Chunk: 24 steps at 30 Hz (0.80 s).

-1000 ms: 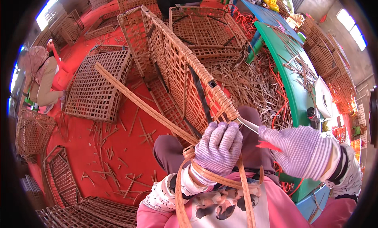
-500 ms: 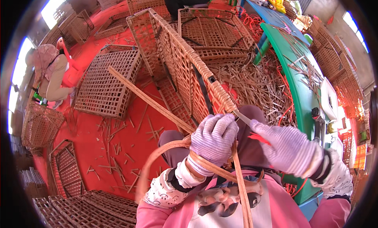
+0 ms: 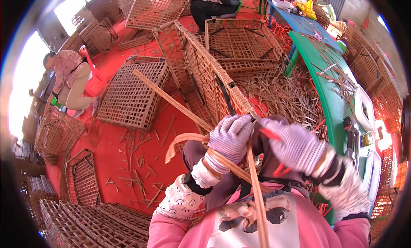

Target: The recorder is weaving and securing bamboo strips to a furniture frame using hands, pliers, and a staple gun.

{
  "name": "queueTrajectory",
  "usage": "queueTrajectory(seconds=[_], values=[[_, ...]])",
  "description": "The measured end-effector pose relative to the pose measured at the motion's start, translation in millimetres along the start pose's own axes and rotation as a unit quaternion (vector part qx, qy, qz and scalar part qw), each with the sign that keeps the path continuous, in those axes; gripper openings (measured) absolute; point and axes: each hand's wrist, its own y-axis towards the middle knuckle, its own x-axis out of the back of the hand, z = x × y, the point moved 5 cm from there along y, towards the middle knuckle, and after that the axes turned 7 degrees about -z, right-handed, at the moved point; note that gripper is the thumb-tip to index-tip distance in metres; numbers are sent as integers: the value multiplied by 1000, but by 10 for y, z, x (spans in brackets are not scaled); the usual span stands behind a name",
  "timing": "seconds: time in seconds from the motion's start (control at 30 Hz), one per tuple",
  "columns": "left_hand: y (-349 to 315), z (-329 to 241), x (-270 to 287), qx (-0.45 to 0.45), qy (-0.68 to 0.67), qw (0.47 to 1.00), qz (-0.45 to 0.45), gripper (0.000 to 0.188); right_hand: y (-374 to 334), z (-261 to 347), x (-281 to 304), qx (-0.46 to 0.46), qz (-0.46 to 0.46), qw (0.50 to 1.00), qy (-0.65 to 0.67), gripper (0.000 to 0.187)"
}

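Observation:
Striped lavender gloves cover both hands. My left hand [image 3: 231,138] is closed on the near end of a wrapped rim, on a woven rattan panel [image 3: 209,76] that rises away from my lap. Flat tan rattan strips [image 3: 252,175] run from under this hand: one down over my chest, one looped to the left, another stretched to the upper left. Beside it, my right hand [image 3: 295,143] is closed on a tool with a short grey metal blade [image 3: 256,116] and some red showing at the fingers. The blade's tip meets the rim end; the fingers partly hide the contact.
Woven baskets [image 3: 132,94] stand on the red floor [image 3: 128,188], which is strewn with strip scraps. More trimmings lie under a green table [image 3: 317,76] at the right. One person [image 3: 70,76] bends at the left; another [image 3: 214,8] sits at the back.
The right hand has shifted slightly left with the blade, closer to the left hand, and the tool has turned. The looped strip end has swung up and left. The whole view has shifted slightly.

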Motion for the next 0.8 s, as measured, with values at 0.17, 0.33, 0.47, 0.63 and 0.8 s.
queueTrajectory(seconds=[0.17, 0.33, 0.47, 0.63, 0.8], values=[[-1, 14, 1, 12, -11, 1000, 8, 19, 134, 29, 10, -10, 135, 985, -105, 36], [57, -17, 25, -3, -16, 1000, -1, 18, -112, -35, -93, -18, -11, 996, -86, 45], [25, 50, 51, 34, -33, 999, 15, 16, -167, 120, 161, -14, 55, 998, -19, 39], [32, 28, 27, 25, -39, 999, 15, 14, -238, -74, 329, -57, 16, 998, 6, 37], [63, -6, 77, 22, -42, 998, 27, 15, -78, -152, 352, -76, 90, 993, 19, 35]])
